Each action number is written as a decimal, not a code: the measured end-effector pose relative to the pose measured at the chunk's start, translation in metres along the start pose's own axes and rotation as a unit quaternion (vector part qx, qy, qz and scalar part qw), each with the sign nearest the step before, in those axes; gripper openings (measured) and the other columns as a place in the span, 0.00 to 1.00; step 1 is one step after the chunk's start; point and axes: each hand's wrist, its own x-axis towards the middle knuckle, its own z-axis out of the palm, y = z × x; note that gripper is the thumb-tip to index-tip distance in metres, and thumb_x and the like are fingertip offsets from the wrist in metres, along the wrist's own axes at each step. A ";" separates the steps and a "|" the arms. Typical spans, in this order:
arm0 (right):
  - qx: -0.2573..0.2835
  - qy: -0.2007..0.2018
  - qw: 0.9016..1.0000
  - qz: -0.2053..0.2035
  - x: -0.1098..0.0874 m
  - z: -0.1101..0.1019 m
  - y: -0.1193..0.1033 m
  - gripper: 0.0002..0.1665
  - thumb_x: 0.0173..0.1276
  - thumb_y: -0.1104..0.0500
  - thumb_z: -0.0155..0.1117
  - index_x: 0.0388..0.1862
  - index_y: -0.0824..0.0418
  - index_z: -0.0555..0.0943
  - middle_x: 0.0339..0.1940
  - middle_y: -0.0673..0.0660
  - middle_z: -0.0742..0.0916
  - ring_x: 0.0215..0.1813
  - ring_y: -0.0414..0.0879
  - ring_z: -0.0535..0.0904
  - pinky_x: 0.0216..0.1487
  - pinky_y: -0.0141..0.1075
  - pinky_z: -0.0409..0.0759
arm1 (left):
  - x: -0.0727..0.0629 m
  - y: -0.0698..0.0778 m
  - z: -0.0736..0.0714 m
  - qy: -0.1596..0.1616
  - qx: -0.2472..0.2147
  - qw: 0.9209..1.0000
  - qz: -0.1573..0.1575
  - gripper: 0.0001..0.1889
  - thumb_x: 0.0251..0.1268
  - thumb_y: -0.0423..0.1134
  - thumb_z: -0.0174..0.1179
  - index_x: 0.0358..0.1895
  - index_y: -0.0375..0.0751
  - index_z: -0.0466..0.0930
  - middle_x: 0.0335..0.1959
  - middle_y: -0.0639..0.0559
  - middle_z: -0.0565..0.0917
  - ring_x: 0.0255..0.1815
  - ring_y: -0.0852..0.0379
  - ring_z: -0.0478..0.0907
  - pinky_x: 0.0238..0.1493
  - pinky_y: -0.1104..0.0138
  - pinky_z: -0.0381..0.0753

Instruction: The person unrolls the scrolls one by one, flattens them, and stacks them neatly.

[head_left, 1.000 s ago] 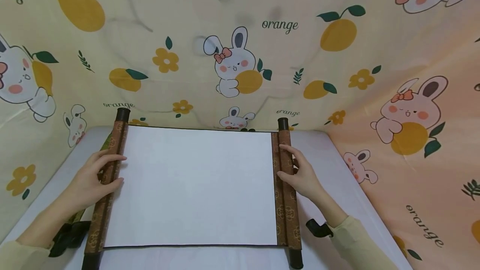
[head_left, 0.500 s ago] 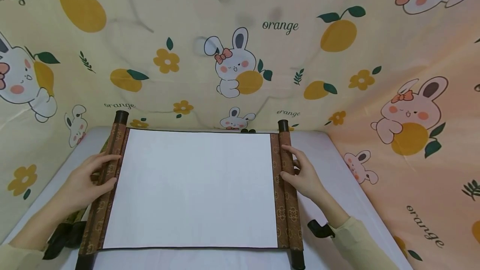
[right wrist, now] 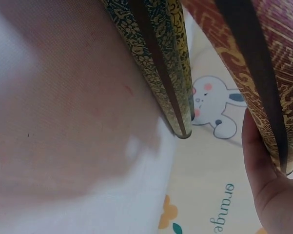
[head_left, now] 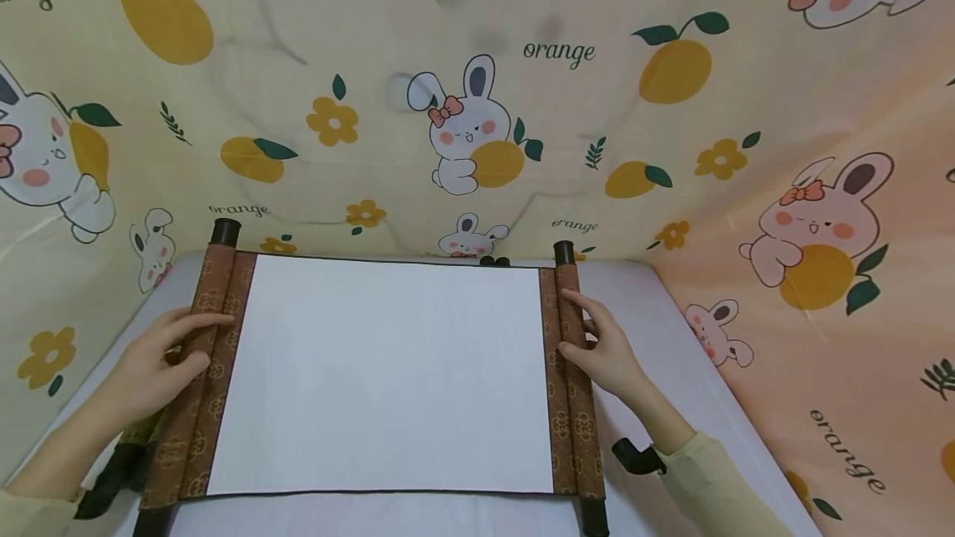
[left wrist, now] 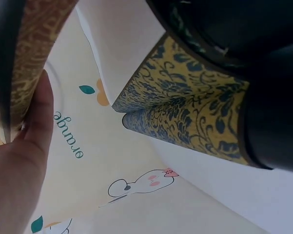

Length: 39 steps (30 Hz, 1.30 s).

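Observation:
A blank white hanging scroll [head_left: 395,371] is stretched between both hands in the head view. My left hand [head_left: 149,375] grips its left roller [head_left: 212,284], which is wrapped in brown patterned brocade and has a black knob at each end. A strip of the same brocade [head_left: 216,375] shows beside that roller. At the other end my right hand [head_left: 606,350] pinches the right roller [head_left: 584,425], thumb and index finger over its front. In the wrist views, each hand's thumb lies along a brocade roller. The remaining fingers are mostly hidden behind the rollers.
Yellow-and-blue brocade scrolls [left wrist: 185,105] lie behind the left roller in the left wrist view. Green-and-gold brocade scrolls [right wrist: 156,73] show in the right wrist view. A white table [head_left: 634,297] lies beneath, backed by a rabbit-and-orange printed cloth [head_left: 373,40].
My left hand has moved left with the left roller, and the brown brocade strip beside it has come into view and widened. My right hand has barely moved.

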 end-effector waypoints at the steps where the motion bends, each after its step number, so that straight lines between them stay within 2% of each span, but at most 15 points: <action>1: 0.000 0.000 1.000 0.001 0.000 0.000 0.000 0.48 0.65 0.76 0.67 0.82 0.56 0.63 0.79 0.68 0.63 0.58 0.68 0.79 0.34 0.36 0.79 | 0.000 0.001 0.000 -0.001 -0.001 1.000 -0.003 0.25 0.65 0.24 0.58 0.66 0.39 0.78 0.67 0.28 0.68 0.57 0.30 0.68 0.41 0.53 0.72; 6: 0.000 0.000 1.000 0.006 0.000 -0.001 0.000 0.49 0.65 0.75 0.67 0.82 0.53 0.63 0.79 0.67 0.63 0.63 0.71 0.77 0.33 0.36 0.80 | 0.002 0.000 0.005 0.008 0.009 1.000 0.017 0.24 0.59 0.23 0.66 0.60 0.37 0.81 0.64 0.24 0.66 0.55 0.30 0.67 0.38 0.49 0.72; 10: 0.001 -0.001 1.000 0.009 0.000 -0.001 0.000 0.49 0.66 0.75 0.67 0.82 0.52 0.63 0.80 0.66 0.63 0.63 0.71 0.77 0.34 0.37 0.80 | 0.003 -0.003 0.009 0.015 0.021 0.999 0.035 0.30 0.50 0.25 0.78 0.59 0.37 0.81 0.63 0.23 0.65 0.56 0.25 0.67 0.40 0.33 0.73; 14: 0.002 -0.003 1.000 0.013 0.000 -0.001 0.003 0.48 0.66 0.75 0.67 0.82 0.52 0.63 0.80 0.66 0.63 0.63 0.71 0.77 0.35 0.37 0.81 | 0.002 -0.007 0.008 0.010 0.022 0.999 0.032 0.32 0.49 0.23 0.77 0.61 0.38 0.79 0.64 0.21 0.63 0.54 0.22 0.68 0.39 0.29 0.75; 18: 0.004 -0.005 1.000 0.019 0.000 -0.001 0.005 0.48 0.67 0.74 0.67 0.83 0.52 0.63 0.80 0.66 0.63 0.66 0.72 0.76 0.40 0.39 0.83 | 0.000 -0.010 0.005 0.013 0.024 0.999 0.035 0.32 0.52 0.20 0.73 0.64 0.35 0.77 0.65 0.20 0.63 0.52 0.21 0.70 0.36 0.32 0.78; 20: 0.012 -0.007 1.000 0.023 -0.001 -0.001 0.005 0.49 0.67 0.74 0.67 0.83 0.52 0.63 0.81 0.66 0.63 0.68 0.73 0.75 0.44 0.41 0.84 | -0.001 -0.012 0.003 0.017 0.029 0.999 0.041 0.33 0.52 0.20 0.72 0.65 0.34 0.76 0.65 0.20 0.64 0.52 0.21 0.71 0.35 0.36 0.81; 22: 0.021 -0.010 0.999 0.026 -0.001 -0.001 0.006 0.48 0.67 0.73 0.68 0.83 0.52 0.63 0.81 0.66 0.62 0.69 0.74 0.73 0.47 0.43 0.84 | -0.001 -0.014 -0.001 0.020 0.028 0.998 0.049 0.33 0.53 0.19 0.70 0.66 0.33 0.76 0.65 0.20 0.65 0.52 0.21 0.72 0.39 0.54 0.85; 25: 0.037 -0.016 0.999 0.037 -0.001 -0.002 0.007 0.48 0.68 0.72 0.68 0.83 0.53 0.63 0.82 0.66 0.63 0.69 0.74 0.73 0.49 0.43 0.84 | -0.001 -0.018 -0.006 0.019 0.030 0.998 0.059 0.34 0.54 0.19 0.71 0.68 0.33 0.75 0.66 0.19 0.67 0.54 0.19 0.72 0.45 0.81 0.74; 27: 0.044 -0.019 0.998 0.044 0.000 -0.001 0.006 0.47 0.68 0.71 0.69 0.83 0.53 0.64 0.82 0.65 0.64 0.67 0.72 0.75 0.48 0.40 0.84 | -0.001 -0.019 -0.010 0.013 0.026 0.998 0.059 0.35 0.56 0.20 0.70 0.70 0.34 0.74 0.68 0.18 0.66 0.55 0.17 0.71 0.49 0.78 0.76; 32: 0.061 -0.037 0.996 0.058 0.008 0.003 0.001 0.45 0.70 0.66 0.71 0.82 0.53 0.65 0.82 0.65 0.65 0.63 0.67 0.79 0.45 0.36 0.83 | 0.001 -0.024 -0.024 0.012 0.047 0.997 0.057 0.34 0.60 0.23 0.70 0.72 0.34 0.73 0.68 0.20 0.67 0.52 0.18 0.74 0.38 0.64 0.84; 33: 0.066 -0.041 0.995 0.061 0.010 0.005 0.000 0.45 0.70 0.65 0.71 0.83 0.52 0.65 0.82 0.65 0.65 0.62 0.65 0.80 0.46 0.36 0.83 | 0.002 -0.025 -0.027 0.014 0.050 0.997 0.057 0.33 0.61 0.24 0.70 0.71 0.34 0.74 0.68 0.21 0.68 0.51 0.19 0.75 0.37 0.72 0.81; 34: 0.070 -0.044 0.994 0.066 0.013 0.007 0.000 0.45 0.70 0.65 0.71 0.83 0.52 0.65 0.82 0.64 0.65 0.62 0.64 0.80 0.46 0.37 0.83 | 0.002 -0.026 -0.031 0.015 0.054 0.997 0.055 0.31 0.61 0.25 0.71 0.70 0.33 0.75 0.67 0.22 0.69 0.51 0.19 0.75 0.35 0.74 0.79; 36: 0.078 -0.051 0.993 0.076 0.019 0.011 0.001 0.45 0.70 0.64 0.71 0.83 0.50 0.64 0.82 0.63 0.65 0.61 0.61 0.81 0.46 0.37 0.83 | 0.005 -0.028 -0.037 0.011 0.061 0.997 0.042 0.29 0.64 0.28 0.71 0.69 0.32 0.76 0.66 0.21 0.69 0.52 0.17 0.74 0.42 0.61 0.86; 38: 0.085 -0.057 0.991 0.083 0.025 0.016 0.001 0.45 0.70 0.63 0.71 0.83 0.49 0.64 0.83 0.61 0.65 0.60 0.59 0.82 0.46 0.38 0.83 | 0.008 -0.031 -0.043 0.001 0.069 0.997 0.025 0.28 0.66 0.31 0.70 0.68 0.31 0.76 0.67 0.20 0.69 0.55 0.15 0.72 0.45 0.40 0.83; 39: 0.088 -0.060 0.991 0.088 0.028 0.019 0.002 0.45 0.70 0.63 0.71 0.83 0.48 0.65 0.83 0.60 0.64 0.59 0.58 0.83 0.46 0.38 0.83 | 0.010 -0.033 -0.046 -0.002 0.072 0.997 0.022 0.27 0.67 0.32 0.70 0.68 0.31 0.76 0.67 0.19 0.69 0.55 0.14 0.71 0.46 0.34 0.80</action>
